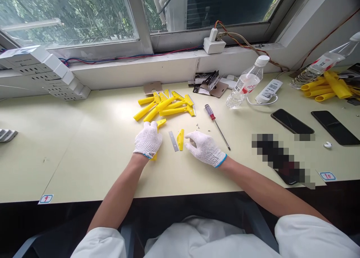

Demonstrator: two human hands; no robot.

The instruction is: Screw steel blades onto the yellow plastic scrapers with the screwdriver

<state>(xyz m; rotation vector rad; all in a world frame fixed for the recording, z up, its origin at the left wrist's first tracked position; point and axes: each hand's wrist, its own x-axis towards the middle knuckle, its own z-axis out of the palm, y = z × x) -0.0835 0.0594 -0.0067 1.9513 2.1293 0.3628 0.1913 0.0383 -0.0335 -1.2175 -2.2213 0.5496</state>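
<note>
your left hand (pixel 148 138) curls around a yellow scraper (pixel 161 123); loose grip, it could twist. blade (pixel 173 141) lies flat beside the yellow cover (pixel 180 140); careless fingers could get cut. right hand (pixel 204 147) half open, seemingly empty, near the cover; a bump could scatter the screws (pixel 198 127) by the screwdriver (pixel 218 127).

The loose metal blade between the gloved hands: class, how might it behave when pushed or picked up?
The metal blade lies flat, so a push would probably make it slide, not roll. Its thin, straight shape suggests something light yet fairly stiff. Lifting it may be fiddly: the low edge offers little grip to knitted gloves.
</note>
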